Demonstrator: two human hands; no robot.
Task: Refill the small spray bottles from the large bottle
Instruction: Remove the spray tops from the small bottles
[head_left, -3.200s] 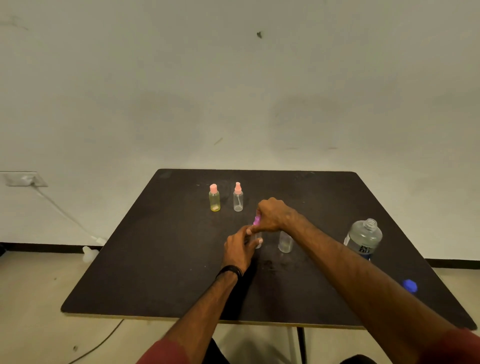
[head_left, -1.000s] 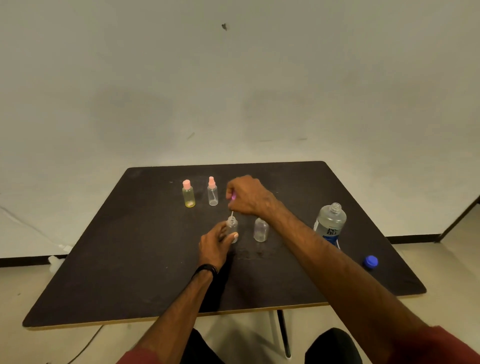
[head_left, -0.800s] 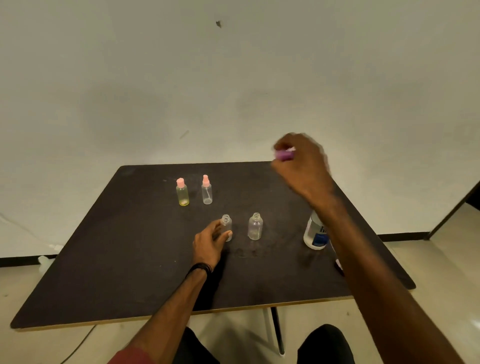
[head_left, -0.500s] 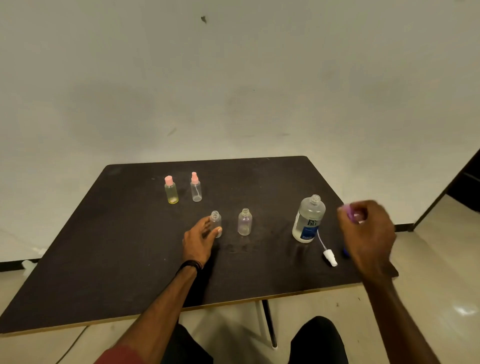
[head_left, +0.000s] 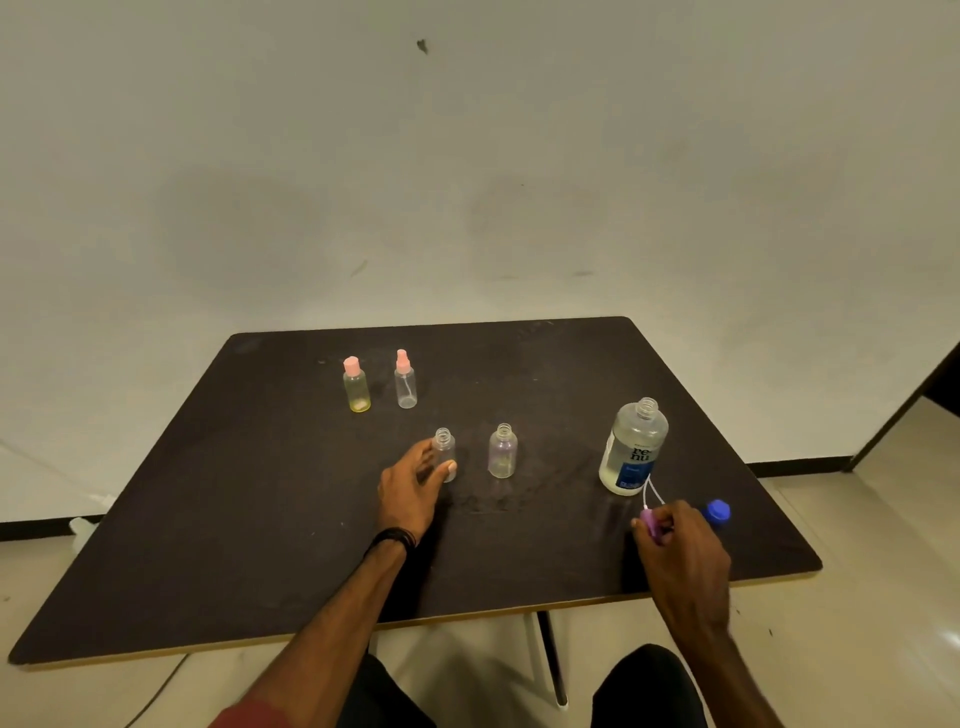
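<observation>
Near the right edge of the counter (head_left: 260, 493), the large bottle (head_left: 632, 448) stands upright with its neck uncapped and clear liquid filling most of it. Its blue cap (head_left: 718, 511) lies just to the near right, apart from it. Directly in front of the bottle, a purple spray head (head_left: 649, 522) with white dip tubing is pinched in the clenched grip of the right hand (head_left: 683, 551), low over the counter; it is judged that the head is being set aside here so the small bottles are left open for pouring.

Toward the centre, two small spray bottles stand uncapped. The left open bottle (head_left: 444, 453) is steadied by the left hand (head_left: 410, 491), whose thumb and fingers are curled loosely around its lower body, probably to keep so light a thing from tipping. The right open bottle (head_left: 503, 451) stands free just beside it; both look empty or nearly so, though that cannot be told for certain.

Farther back on the left, two capped bottles stand close together: a yellowish bottle (head_left: 356, 385) with a pink cap holding a little residue at the bottom, and a clear bottle (head_left: 405, 380) with a pink sprayer, apparently empty. No pouring is yet begun.
</observation>
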